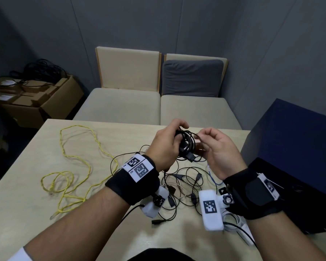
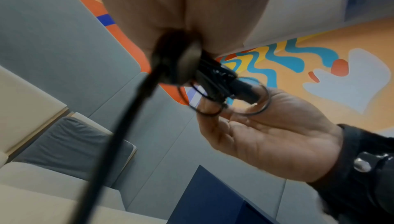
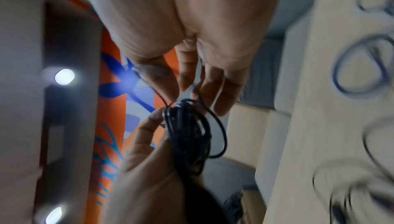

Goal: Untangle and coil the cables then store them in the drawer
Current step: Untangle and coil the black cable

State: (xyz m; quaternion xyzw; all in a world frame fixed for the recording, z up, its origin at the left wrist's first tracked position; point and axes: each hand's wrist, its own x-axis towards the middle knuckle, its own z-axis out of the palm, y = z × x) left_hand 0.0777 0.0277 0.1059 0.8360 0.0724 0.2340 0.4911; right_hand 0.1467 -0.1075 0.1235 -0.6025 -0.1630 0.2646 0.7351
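Above the table's middle, my left hand [image 1: 178, 133] grips a small coil of thin black cable [image 1: 186, 146], with its plug hanging at the coil's lower end. My right hand [image 1: 200, 137] pinches a loose strand of that cable at the coil's top right. In the left wrist view the coil [image 2: 215, 82] sticks out below my left palm, with my right hand [image 2: 277, 135] just beyond it. In the right wrist view my right fingertips [image 3: 170, 91] hold the strand above the coil [image 3: 187, 135]. A tangle of black cables [image 1: 186, 185] lies on the table under my wrists. A yellow cable [image 1: 79, 161] sprawls to the left.
The light wooden table [image 1: 26, 213] holds a white cable [image 1: 231, 219] and a blue-white one [image 1: 213, 178] near my right wrist. A dark blue cabinet [image 1: 290, 138] stands at the table's right. Cardboard boxes [image 1: 45, 102] with black cables stand back left; beige seats [image 1: 120, 104] lie behind.
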